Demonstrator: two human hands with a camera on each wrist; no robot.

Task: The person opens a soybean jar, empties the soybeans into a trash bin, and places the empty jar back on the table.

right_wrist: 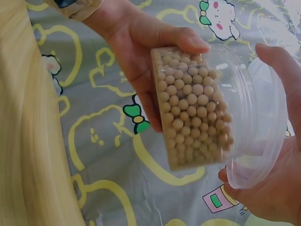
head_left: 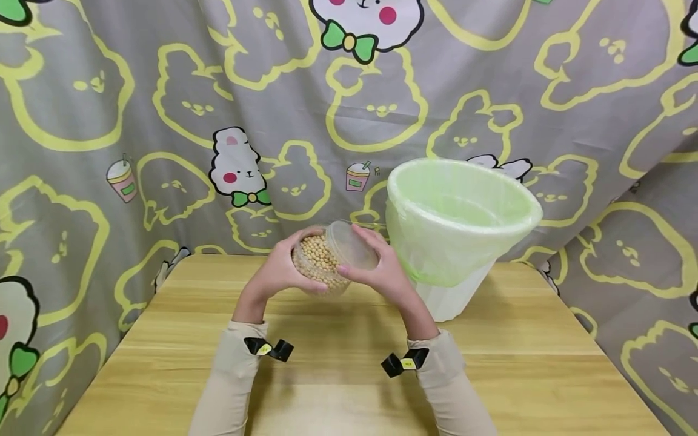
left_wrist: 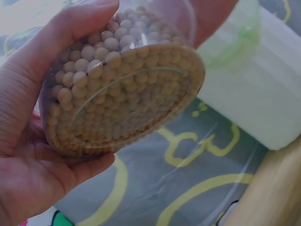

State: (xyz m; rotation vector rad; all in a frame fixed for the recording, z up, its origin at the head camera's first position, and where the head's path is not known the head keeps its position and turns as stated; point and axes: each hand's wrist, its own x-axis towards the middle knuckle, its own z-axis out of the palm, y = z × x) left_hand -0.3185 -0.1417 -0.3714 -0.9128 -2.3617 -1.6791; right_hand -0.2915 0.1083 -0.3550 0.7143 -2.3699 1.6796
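A clear plastic jar point(head_left: 319, 272) of small round tan beads point(right_wrist: 190, 110) is held up above the table, its flat bottom turned toward the left wrist camera. My left hand point(head_left: 280, 266) grips it round the side, thumb on the near wall. In my right hand point(head_left: 384, 269) is a round translucent lid point(head_left: 353, 245), pinched by its edge between thumb and fingers. The lid stands tilted at the jar's right side, and beads show in the mouth to the left of it. In the right wrist view the lid point(right_wrist: 263, 132) overlaps the mouth end; whether they touch I cannot tell.
To the right on the wooden table point(head_left: 338, 375) stands a white bin point(head_left: 455, 293) lined with a pale green bag point(head_left: 447, 242) folded over its rim. A grey patterned curtain point(head_left: 305, 109) hangs behind and at both sides.
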